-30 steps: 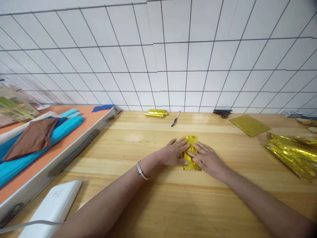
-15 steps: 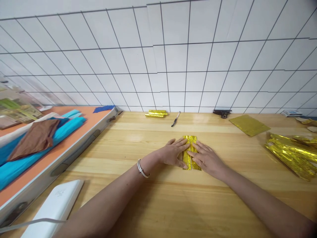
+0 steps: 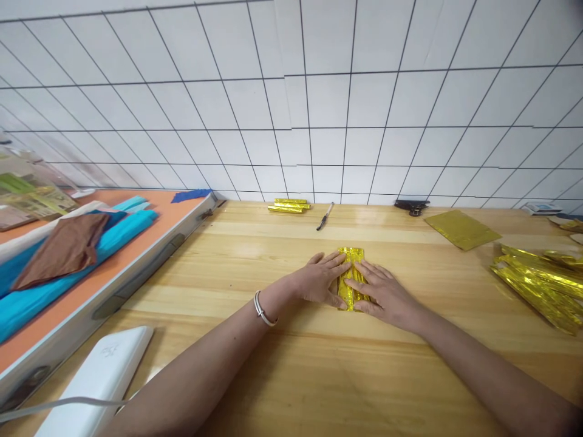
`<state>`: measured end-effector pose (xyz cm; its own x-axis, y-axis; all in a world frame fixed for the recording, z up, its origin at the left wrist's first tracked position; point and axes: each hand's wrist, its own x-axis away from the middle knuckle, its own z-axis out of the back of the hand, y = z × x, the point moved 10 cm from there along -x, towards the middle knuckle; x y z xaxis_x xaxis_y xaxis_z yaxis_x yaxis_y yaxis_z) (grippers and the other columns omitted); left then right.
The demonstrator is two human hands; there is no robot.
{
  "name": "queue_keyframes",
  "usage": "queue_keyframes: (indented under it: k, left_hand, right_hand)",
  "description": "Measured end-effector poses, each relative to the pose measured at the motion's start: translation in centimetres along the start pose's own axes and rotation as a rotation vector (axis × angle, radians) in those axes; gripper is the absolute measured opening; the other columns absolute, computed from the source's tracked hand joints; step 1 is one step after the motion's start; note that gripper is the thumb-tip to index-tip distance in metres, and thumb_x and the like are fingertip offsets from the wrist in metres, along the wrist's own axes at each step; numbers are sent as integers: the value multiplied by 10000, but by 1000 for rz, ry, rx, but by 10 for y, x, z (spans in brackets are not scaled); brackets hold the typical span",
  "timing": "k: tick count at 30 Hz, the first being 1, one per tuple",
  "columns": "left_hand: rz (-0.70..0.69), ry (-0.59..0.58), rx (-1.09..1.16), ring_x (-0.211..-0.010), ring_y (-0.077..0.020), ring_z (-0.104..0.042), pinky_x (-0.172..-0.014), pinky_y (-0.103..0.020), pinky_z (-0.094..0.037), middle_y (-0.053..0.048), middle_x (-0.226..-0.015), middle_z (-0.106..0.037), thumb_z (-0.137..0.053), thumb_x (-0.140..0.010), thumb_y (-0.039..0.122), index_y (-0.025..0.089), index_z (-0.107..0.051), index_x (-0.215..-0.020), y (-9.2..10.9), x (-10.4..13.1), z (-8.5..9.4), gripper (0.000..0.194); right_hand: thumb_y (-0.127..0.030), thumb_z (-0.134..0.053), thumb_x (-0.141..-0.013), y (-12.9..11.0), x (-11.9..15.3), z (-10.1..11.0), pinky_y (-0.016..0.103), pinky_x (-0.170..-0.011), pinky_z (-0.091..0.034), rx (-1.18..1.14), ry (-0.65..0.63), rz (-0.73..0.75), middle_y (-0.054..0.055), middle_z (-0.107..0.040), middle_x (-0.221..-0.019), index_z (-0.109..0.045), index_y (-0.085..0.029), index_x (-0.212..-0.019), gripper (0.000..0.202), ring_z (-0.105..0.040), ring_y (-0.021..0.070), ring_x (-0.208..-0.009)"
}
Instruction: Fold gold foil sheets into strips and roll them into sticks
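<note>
A small folded piece of gold foil paper (image 3: 350, 256) lies flat on the wooden table (image 3: 255, 376), creased lengthwise. My left hand (image 3: 322, 280), with a silver bangle on its wrist, rests on the foil's left side with fingers stretched out. From the right, my right hand (image 3: 385, 291) presses on the other side, its fingers spread and thumb near the lower edge. Both hands lie palm down, and their fingers cover parts of the foil's sides.
Gold foil rolls (image 3: 289, 206) and a pen (image 3: 325, 217) lie near the tiled wall. A black clip (image 3: 412, 207), a flat gold sheet (image 3: 462, 230) and crinkled gold foil (image 3: 542, 285) are rightward. At left are a white power strip (image 3: 98, 376) and brown cloth-like material (image 3: 66, 246).
The fingers of my right hand have shifted slightly over the foil, and its thumb has spread lower. My left hand stays nearly in place. The whole view has moved a little.
</note>
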<state>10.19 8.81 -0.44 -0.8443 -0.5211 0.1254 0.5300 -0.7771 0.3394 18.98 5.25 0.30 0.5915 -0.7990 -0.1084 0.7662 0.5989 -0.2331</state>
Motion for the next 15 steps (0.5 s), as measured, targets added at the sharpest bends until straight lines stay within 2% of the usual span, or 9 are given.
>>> queue_keyframes:
  k: [6, 8, 12, 15]
  left_hand:
    - [-33, -70, 4, -1397, -259, -17, -1100, -496, 9, -77, -1519, -31, -549, -676, 684, 268, -44, -1444, -12, -8, 4, 1009]
    - [-36, -80, 19, -1396, -246, -56, -1104, -485, 9, -67, -1519, -65, -508, -715, 683, 277, -42, -1443, -17, -12, 8, 955]
    - [-19, -1, 22, -1388, -199, -131, -1111, -457, -8, -29, -1505, -169, -306, -852, 640, 311, -125, -1432, -23, -16, 17, 691]
    - [-3, 81, -23, -1387, -200, -137, -1109, -457, -13, -31, -1504, -170, -288, -859, 639, 307, -128, -1432, -26, -17, 19, 682]
  right_hand:
    - [-572, -397, -859, -3, 0, 1, 518, -1056, -207, 12, -40, -3, 60, -166, -1506, -429, -343, -1329, 524, -157, 302, -1365]
    - [-570, -381, -866, -3, 0, 0, 518, -1055, -206, 18, -50, -1, 67, -156, -1507, -406, -342, -1343, 529, -147, 304, -1367]
    - [-564, -388, -867, -2, 0, -2, 524, -1050, -209, 20, -41, 17, 56, -134, -1511, -367, -357, -1361, 536, -146, 305, -1367]
    - [-558, -403, -864, -2, 0, -3, 523, -1053, -202, 23, -25, 25, 56, -150, -1509, -374, -354, -1357, 535, -159, 302, -1365]
